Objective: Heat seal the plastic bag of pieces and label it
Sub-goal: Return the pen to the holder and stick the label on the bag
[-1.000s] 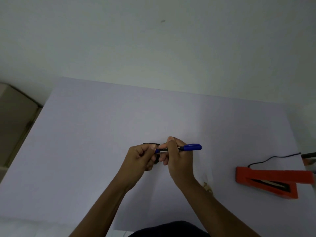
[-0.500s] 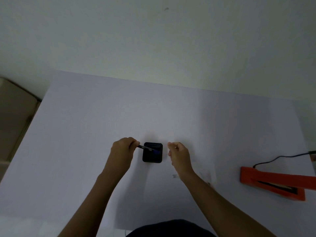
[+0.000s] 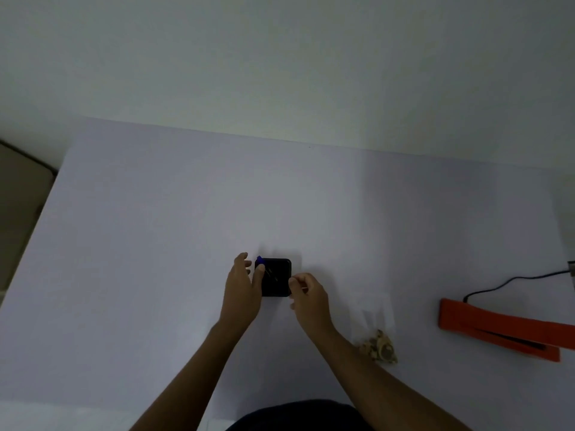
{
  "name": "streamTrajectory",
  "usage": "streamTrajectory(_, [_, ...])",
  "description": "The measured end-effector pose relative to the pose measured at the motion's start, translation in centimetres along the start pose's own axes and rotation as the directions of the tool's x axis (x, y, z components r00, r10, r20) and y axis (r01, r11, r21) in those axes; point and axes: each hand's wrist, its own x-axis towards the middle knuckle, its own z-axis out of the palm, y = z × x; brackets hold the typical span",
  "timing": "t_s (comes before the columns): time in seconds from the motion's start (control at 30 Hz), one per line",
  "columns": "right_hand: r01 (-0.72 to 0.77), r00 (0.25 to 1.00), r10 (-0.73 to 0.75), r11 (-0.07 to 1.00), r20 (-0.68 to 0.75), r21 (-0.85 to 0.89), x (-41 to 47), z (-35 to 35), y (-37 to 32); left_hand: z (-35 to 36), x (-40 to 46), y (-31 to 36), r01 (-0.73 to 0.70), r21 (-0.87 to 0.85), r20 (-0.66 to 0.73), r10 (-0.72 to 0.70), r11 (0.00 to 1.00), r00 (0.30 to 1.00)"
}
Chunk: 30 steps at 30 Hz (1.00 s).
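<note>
A clear plastic bag (image 3: 373,309) lies flat on the white table (image 3: 155,244), with brownish pieces (image 3: 380,349) bunched at its near end, just right of my right forearm. The orange heat sealer (image 3: 485,325) lies further right, apart from both hands. A black square pen holder (image 3: 278,279) stands at the table's middle, and a blue marker (image 3: 259,261) sticks out at its left edge. My left hand (image 3: 241,293) is against the holder's left side, fingers spread, thumb beside the marker. My right hand (image 3: 308,295) is loosely curled at the holder's right edge.
A black cable (image 3: 510,283) runs from the sealer to the right edge of the view. A pale wall rises behind the table's far edge. A beige surface (image 3: 18,197) sits lower, off the table's left side. My dark clothing shows at the bottom.
The marker was in both hands a second ago. My left hand carried it to the black holder and its fingers have since spread. My right hand moved closer to the holder.
</note>
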Motion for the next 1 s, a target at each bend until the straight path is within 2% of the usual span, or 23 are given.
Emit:
streamTrajectory(0.07, [0.017, 1.000, -0.017, 0.999, -0.020, 0.028, 0.4, 0.3, -0.4, 0.9, -0.4, 0.3, 0.017, -0.065, 0.031, -0.015, 0.998, 0.999])
streamTrajectory(0.27, [0.045, 0.993, -0.041, 0.998, -0.107, 0.042, 3.9, 1.0, -3.5, 2.2, 3.5, 2.4, -0.096, -0.141, 0.017, 0.100, 0.985, 0.995])
streamTrajectory(0.53, [0.105, 0.988, -0.112, 0.992, -0.105, -0.063, 10.0, 0.0, -9.3, 2.8, 12.1, 6.8, -0.085, -0.029, 0.051, 0.086, 0.996, 0.995])
streamTrajectory(0.67, [0.131, 0.988, -0.136, 0.989, -0.067, -0.073, 10.5, -0.8, -9.7, 2.9, 12.9, 7.2, -0.072, 0.001, 0.076, 0.072, 0.997, 0.994])
streamTrajectory(0.73, [0.122, 0.991, -0.125, 0.991, -0.055, -0.054, 10.3, -1.3, -8.8, 2.9, 12.1, 7.1, -0.099, 0.059, 0.026, 0.097, 0.993, 0.995])
streamTrajectory(0.8, [0.101, 0.992, -0.102, 0.995, -0.080, -0.018, 9.8, -2.1, -7.2, 3.1, 10.2, 6.7, -0.172, 0.142, -0.077, 0.184, 0.975, 0.980])
streamTrajectory(0.87, [0.080, 0.992, -0.079, 0.997, -0.103, 0.005, 8.7, -3.2, -4.9, 3.8, 7.3, 6.3, -0.332, 0.192, -0.144, 0.361, 0.924, 0.921])
streamTrajectory(0.93, [0.045, 0.991, -0.042, 0.999, -0.123, 0.021, 7.0, -4.3, -2.2, 5.2, 4.2, 5.3, -0.456, 0.247, -0.086, 0.488, 0.855, 0.869])
streamTrajectory(1.0, [0.000, 0.989, 0.004, 1.000, -0.150, 0.028, 4.8, -5.4, 0.7, 6.9, 1.3, 3.8, -0.513, 0.263, 0.051, 0.519, 0.817, 0.853])
